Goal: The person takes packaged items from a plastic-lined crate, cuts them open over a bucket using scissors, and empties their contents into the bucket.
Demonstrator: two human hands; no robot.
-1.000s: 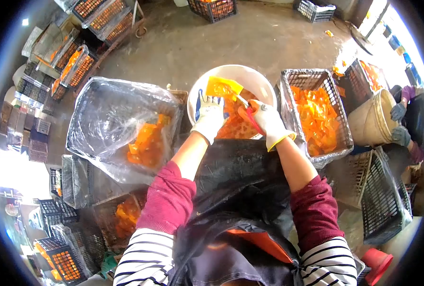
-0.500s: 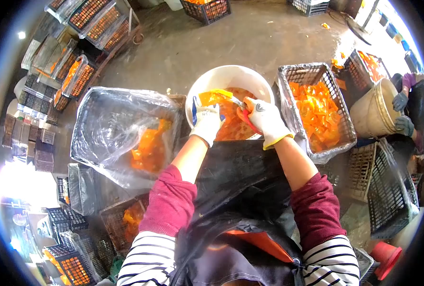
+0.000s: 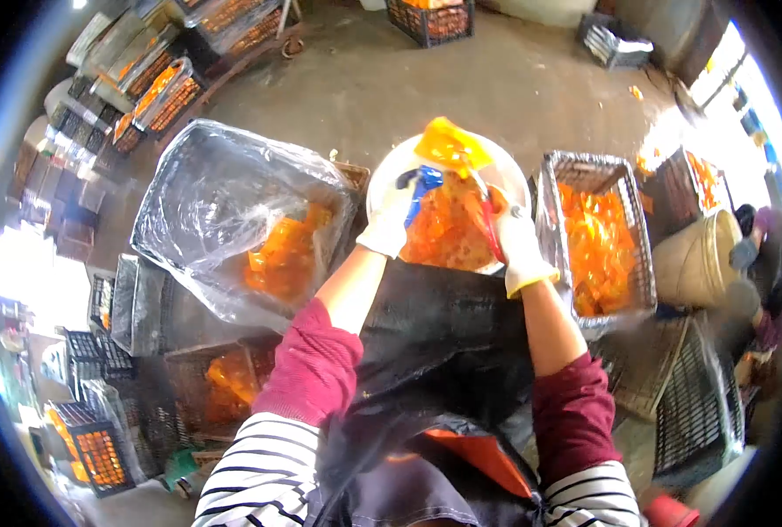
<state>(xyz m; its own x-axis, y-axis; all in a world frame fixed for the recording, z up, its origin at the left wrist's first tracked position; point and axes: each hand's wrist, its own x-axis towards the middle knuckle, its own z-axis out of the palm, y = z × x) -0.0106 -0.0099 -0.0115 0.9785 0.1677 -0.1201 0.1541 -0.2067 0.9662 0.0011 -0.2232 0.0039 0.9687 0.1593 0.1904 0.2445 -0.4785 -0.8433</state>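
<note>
My left hand (image 3: 392, 215), in a white glove with blue fingertips, has its fingers closed at the lower edge of a shiny orange pouch (image 3: 450, 145). The pouch stands up over the far rim of a white tub (image 3: 389, 167). Closed round red-handled scissors (image 3: 480, 211) is my gloved right hand (image 3: 518, 233); the blades point up toward the pouch and are partly blurred. Beneath both hands, orange, wet-looking contents (image 3: 448, 230) lie in the tub. The exact contact between fingers, blades and pouch is hard to make out.
Left of the tub stands a plastic-lined crate (image 3: 189, 167) with some orange pouches. A black crate (image 3: 549, 189) full of them is on the right. Beyond it are a beige bucket (image 3: 694, 263) and a co-worker's gloved hands (image 3: 743, 255). Stacked crates (image 3: 167, 92) line the far left.
The pouch has gone up and to the right, from low over the tub to its far rim. My right hand and the scissors have shifted down and right. The whole view has turned slightly.
</note>
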